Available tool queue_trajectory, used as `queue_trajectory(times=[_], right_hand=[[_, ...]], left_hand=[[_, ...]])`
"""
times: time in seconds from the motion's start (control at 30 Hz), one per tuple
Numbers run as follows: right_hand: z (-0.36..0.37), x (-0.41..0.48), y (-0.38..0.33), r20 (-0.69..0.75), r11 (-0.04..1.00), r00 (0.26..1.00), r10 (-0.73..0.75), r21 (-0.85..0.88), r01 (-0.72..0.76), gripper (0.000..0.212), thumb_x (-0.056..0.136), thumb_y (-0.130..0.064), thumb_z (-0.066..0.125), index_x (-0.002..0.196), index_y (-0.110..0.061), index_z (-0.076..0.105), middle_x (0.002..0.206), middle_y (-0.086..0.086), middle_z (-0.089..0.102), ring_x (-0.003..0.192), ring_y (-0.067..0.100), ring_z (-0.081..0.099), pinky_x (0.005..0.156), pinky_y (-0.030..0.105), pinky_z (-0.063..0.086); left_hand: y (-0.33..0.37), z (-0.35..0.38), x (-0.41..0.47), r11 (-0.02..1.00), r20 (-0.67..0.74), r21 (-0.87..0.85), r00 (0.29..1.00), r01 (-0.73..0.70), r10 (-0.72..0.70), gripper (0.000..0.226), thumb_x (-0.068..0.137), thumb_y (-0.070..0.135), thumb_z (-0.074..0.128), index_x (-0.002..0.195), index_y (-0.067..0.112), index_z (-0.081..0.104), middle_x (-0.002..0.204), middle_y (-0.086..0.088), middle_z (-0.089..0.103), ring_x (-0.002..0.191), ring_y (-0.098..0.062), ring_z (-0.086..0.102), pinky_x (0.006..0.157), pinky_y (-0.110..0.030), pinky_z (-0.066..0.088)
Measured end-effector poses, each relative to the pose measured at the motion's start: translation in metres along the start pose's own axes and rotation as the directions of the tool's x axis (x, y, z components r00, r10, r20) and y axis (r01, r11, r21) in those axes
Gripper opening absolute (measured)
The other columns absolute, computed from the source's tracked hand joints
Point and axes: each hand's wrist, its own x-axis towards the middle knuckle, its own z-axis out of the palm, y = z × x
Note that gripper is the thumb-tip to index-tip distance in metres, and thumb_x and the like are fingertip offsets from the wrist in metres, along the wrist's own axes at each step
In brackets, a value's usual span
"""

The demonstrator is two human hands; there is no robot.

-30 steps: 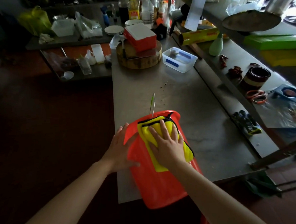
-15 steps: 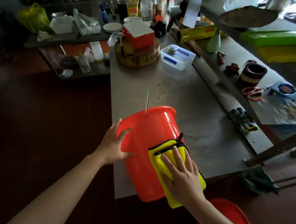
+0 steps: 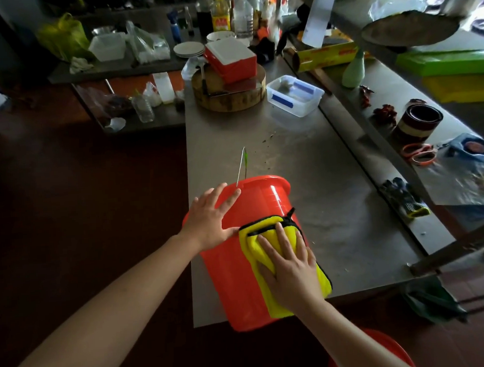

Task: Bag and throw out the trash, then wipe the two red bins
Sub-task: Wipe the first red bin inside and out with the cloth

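Observation:
A red bin (image 3: 235,283) lies on its side at the near edge of the steel table (image 3: 335,194), its rim pointing away from me and its base hanging past the edge. My right hand (image 3: 291,268) presses a yellow cloth (image 3: 262,237) with black trim flat against the bin's upper side. My left hand (image 3: 210,216) rests spread on the bin's left side near the rim, steadying it. A thin wire handle (image 3: 241,166) sticks up from the rim. The second red bin (image 3: 387,347) shows partly on the floor at the bottom right.
Farther along the table stand a round wooden block (image 3: 230,96) with a red box on it, and a clear plastic tub (image 3: 295,95). Gloves (image 3: 404,199), orange scissors (image 3: 419,152) and a dark cup (image 3: 418,121) lie on the right ledge. Bottles crowd the far end.
My right hand slid the cloth from near the rim down toward the base, then partway back up. My left hand shifted up toward the rim.

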Motion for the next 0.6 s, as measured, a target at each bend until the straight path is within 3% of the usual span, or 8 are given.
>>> queue_trajectory(times=[0.17, 0.3, 0.43, 0.6], right_hand=[[-0.011, 0.068, -0.011, 0.031, 0.994, 0.997, 0.067, 0.086, -0.069, 0.062, 0.092, -0.077, 0.019, 0.149, -0.063, 0.001, 0.169, -0.016, -0.007, 0.155, 0.037, 0.002, 0.117, 0.061, 0.023], [-0.020, 0.100, -0.006, 0.072, 0.990, 0.997, 0.035, 0.132, -0.045, 0.059, 0.096, -0.074, 0.027, 0.150, -0.062, 0.006, 0.168, -0.018, -0.007, 0.156, 0.035, 0.001, 0.117, 0.062, 0.022], [-0.015, 0.073, 0.002, 0.033, 0.992, 0.999, 0.010, 0.129, -0.014, 0.061, 0.094, -0.077, 0.021, 0.151, -0.062, 0.004, 0.169, -0.018, -0.005, 0.156, 0.034, 0.001, 0.117, 0.061, 0.023], [0.006, -0.008, 0.025, -0.038, 0.995, 0.999, -0.037, 0.092, 0.040, 0.060, 0.095, -0.076, 0.024, 0.151, -0.064, 0.007, 0.169, -0.018, -0.006, 0.157, 0.033, -0.001, 0.119, 0.057, 0.025]], left_hand=[[-0.006, 0.001, -0.008, 0.997, 0.020, -0.069, 1.000, 0.019, -0.017, 0.105, 0.080, 0.079, 0.054, 0.154, 0.045, -0.012, 0.168, 0.002, -0.011, 0.154, -0.029, -0.006, 0.117, -0.066, 0.010], [-0.006, 0.002, -0.008, 0.998, 0.030, -0.051, 0.999, 0.035, -0.034, 0.104, 0.080, 0.080, 0.053, 0.158, 0.044, -0.005, 0.167, 0.003, -0.012, 0.154, -0.030, -0.004, 0.118, -0.064, 0.012], [-0.006, 0.000, -0.007, 0.999, 0.012, -0.023, 1.000, 0.027, -0.027, 0.104, 0.075, 0.085, 0.048, 0.159, 0.044, 0.000, 0.168, 0.000, -0.006, 0.151, -0.032, 0.009, 0.117, -0.063, 0.019], [-0.003, -0.002, -0.005, 0.999, 0.022, -0.012, 0.999, 0.042, -0.042, 0.106, 0.067, 0.093, 0.031, 0.155, 0.048, -0.006, 0.168, 0.002, -0.006, 0.150, -0.031, 0.013, 0.119, -0.060, 0.021]])
